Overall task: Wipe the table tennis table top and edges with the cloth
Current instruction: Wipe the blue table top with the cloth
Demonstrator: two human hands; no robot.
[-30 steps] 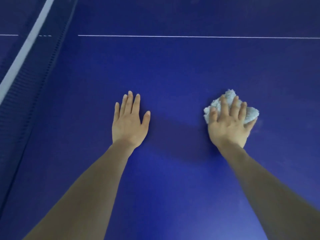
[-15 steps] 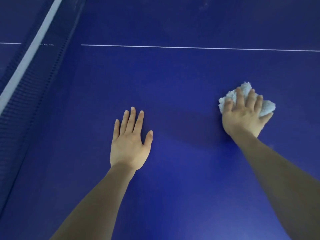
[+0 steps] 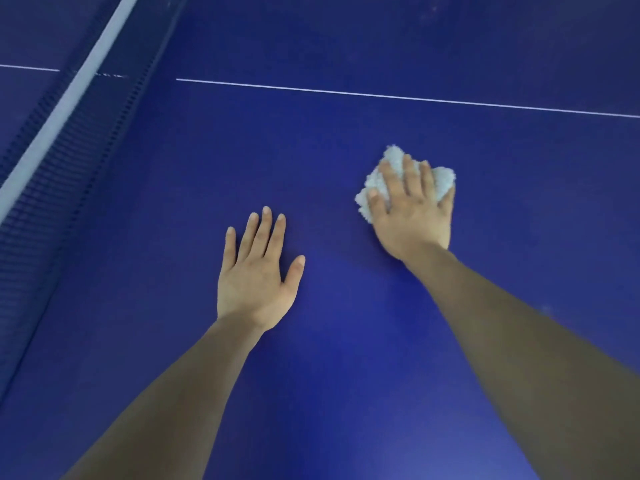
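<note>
— Blue fills everything: a deep blue tabletop (image 3: 346, 375) seen from above, with two bare forearms reaching forward across it. What are the hands doing?

— Right hand (image 3: 414, 216) lies palm down, fingers spread and pressed onto a bunched, fluffy white cloth (image 3: 377, 185), which sits flat against the tabletop under it. Tufts of cloth show past the fingertips and on both sides of the hand.

— And the other?

— Left hand (image 3: 256, 271) rests open and flat on the bare surface, fingers together, thumb out, holding nothing. It sits nearer the body than the right hand, the two well apart.

— What lies beyond them?

— Past the fingertips a thin white line (image 3: 415, 97) crosses the tabletop. Off beyond the left hand runs the net (image 3: 52, 161), dark mesh under a white top band.

— Which step is this?

— Wiping the top, by the look of it, mid-surface. No table edge is in view, so edges seem still to come.

— Next move?

— Probably steady downward pressure while sliding the cloth in overlapping passes, the left hand bracing.
</note>
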